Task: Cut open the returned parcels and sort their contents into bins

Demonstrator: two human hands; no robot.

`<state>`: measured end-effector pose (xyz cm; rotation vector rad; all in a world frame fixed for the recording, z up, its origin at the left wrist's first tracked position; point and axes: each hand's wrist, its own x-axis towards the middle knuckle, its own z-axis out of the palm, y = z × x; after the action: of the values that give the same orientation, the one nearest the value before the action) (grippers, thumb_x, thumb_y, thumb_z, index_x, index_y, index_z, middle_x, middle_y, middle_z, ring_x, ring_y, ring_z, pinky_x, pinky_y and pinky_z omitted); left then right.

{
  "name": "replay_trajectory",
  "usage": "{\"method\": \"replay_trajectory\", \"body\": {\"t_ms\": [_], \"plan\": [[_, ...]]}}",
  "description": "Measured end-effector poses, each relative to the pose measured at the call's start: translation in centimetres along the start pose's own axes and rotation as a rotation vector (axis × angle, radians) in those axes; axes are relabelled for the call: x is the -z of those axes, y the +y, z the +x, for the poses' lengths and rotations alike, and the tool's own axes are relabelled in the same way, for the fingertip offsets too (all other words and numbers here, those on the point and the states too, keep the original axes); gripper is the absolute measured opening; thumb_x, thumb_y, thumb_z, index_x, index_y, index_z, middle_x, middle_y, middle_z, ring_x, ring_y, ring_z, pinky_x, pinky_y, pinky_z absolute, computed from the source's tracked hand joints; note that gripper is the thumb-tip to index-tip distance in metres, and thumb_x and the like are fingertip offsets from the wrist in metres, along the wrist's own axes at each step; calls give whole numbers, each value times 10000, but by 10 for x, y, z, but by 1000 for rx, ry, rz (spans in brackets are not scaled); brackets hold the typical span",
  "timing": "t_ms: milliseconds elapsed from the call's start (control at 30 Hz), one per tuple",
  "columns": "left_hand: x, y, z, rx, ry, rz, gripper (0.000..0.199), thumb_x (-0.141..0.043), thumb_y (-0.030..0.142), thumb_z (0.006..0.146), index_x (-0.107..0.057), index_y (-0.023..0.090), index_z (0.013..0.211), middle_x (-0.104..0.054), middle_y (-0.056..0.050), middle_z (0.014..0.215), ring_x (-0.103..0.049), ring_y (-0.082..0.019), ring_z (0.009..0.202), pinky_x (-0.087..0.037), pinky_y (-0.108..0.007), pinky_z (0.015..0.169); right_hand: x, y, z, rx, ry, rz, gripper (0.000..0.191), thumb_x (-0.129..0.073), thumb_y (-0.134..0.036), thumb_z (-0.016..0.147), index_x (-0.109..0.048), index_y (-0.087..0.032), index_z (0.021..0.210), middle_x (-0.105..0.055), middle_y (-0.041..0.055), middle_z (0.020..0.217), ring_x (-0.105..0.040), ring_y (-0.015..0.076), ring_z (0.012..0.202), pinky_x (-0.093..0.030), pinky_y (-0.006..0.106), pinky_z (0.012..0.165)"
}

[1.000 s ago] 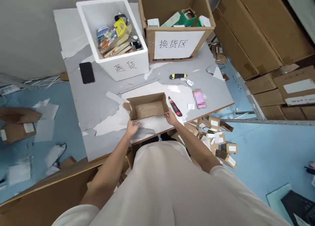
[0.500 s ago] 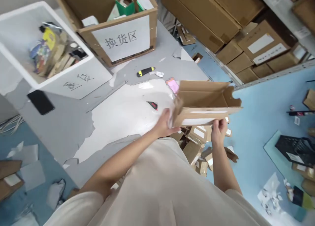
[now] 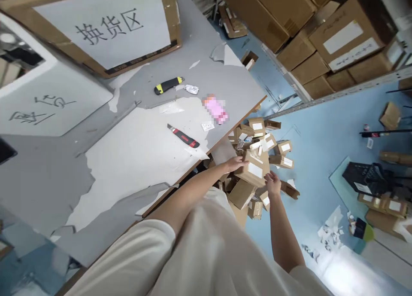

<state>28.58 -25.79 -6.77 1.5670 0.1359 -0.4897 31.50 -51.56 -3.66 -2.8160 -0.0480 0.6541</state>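
Beyond the table's front edge, both my hands are at a small brown cardboard box [image 3: 255, 169] with a white label, low over a heap of other boxes. My left hand [image 3: 234, 163] has its fingers on the box's left top edge. Against its right side, my right hand [image 3: 273, 184] grips with bent fingers. On the table lie a red and black utility knife [image 3: 183, 136], blade out, and a yellow and black utility knife [image 3: 169, 85]. A blurred pink item [image 3: 216, 109] lies near the table edge.
A large carton [image 3: 175, 16] with a handwritten sign and a white foam box [image 3: 58, 94] stand on the grey table [image 3: 106, 236]. Several boxes [image 3: 241, 193] are heaped on the right. A shelf with cartons [image 3: 346, 36] stands at the back right. Litter lies on the blue floor [image 3: 309, 150].
The open, long carton I held above the table edge is out of my hands. Both hands have moved down to the box heap, onto a smaller box. The view has shifted right; the red knife shows fully.
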Motion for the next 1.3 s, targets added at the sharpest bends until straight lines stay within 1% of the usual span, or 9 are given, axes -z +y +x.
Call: {"method": "replay_trajectory", "body": {"t_ms": [167, 267, 367, 533, 667, 833, 1000, 1167, 1300], "plan": [[89, -12, -75, 169, 313, 106, 540, -627, 374, 767, -553, 121, 1239, -625, -192, 1222, -612, -303, 1121, -483, -372, 938, -13, -126, 45, 320, -297, -12, 474, -390, -336, 889, -509, -122, 1295, -709, 126, 1008, -684, 223, 912, -533, 333, 791], [140, -25, -156, 278, 624, 114, 535, -582, 348, 794, -521, 116, 1273, -592, -182, 1279, -600, -300, 1134, -471, -400, 962, -17, -225, 56, 720, -525, -369, 456, -433, -288, 905, -483, -154, 1338, -689, 120, 1094, -648, 225, 1006, -484, 335, 870], [153, -47, -254, 460, 1008, 106, 565, -560, 388, 811, -502, 113, 1301, -578, -172, 1302, -616, -279, 1099, -482, -379, 936, -25, -316, 50, 1053, -575, -687, 463, -466, -267, 905, -467, -154, 1355, -625, 157, 1220, -586, 263, 1125, -438, 363, 918], [61, -90, -396, 776, 1589, -124, 589, -497, 428, 849, -457, 98, 1335, -591, -175, 1275, -604, -261, 1108, -463, -362, 937, -71, -447, -3, 1604, -518, -961, 441, -408, -260, 942, -446, -140, 1364, -609, 160, 1213, -595, 253, 1098, -441, 337, 886], [-66, -121, -441, 1080, 1673, -386, 566, -495, 436, 841, -485, 111, 1304, -624, -177, 1214, -576, -280, 1153, -424, -370, 975, -126, -512, -113, 1938, -595, -1055, 453, -408, -264, 943, -436, -122, 1372, -606, 160, 1217, -594, 255, 1095, -444, 333, 888], [-201, -157, -440, 1170, 1507, -785, 484, -638, 407, 700, -624, 149, 1109, -669, -189, 1129, -615, -321, 1099, -459, -365, 905, -184, -496, -286, 2325, -825, -1195, 456, -426, -277, 929, -463, -138, 1362, -612, 157, 1217, -611, 273, 1065, -449, 343, 885], [-284, -223, -467, 1113, 1523, -977, 510, -616, 417, 697, -619, 186, 1151, -686, -164, 1119, -656, -299, 1029, -491, -363, 869, -269, -419, -412, 2491, -1062, -1419, 431, -457, -262, 905, -521, -160, 1319, -631, 151, 1202, -623, 284, 1064, -456, 361, 897], [-334, -371, -546, 1143, 1649, -1049, 569, -528, 464, 788, -541, 166, 1272, -653, -160, 1191, -614, -276, 1117, -464, -375, 947, -422, -351, -482, 2248, -1071, -1725, 424, -493, -300, 898, -548, -208, 1308, -661, 103, 1193, -632, 230, 1081, -466, 310, 906], [-349, -501, -609, 1399, 1724, -985, 818, -563, 548, 774, -321, 148, 1446, -233, -221, 1536, -194, -378, 1425, -274, -560, 1084, -547, -316, -499, 2171, -830, -1858, 379, -506, -251, 881, -602, -165, 1237, -665, 170, 1161, -637, 275, 1067, -476, 370, 887]]}}
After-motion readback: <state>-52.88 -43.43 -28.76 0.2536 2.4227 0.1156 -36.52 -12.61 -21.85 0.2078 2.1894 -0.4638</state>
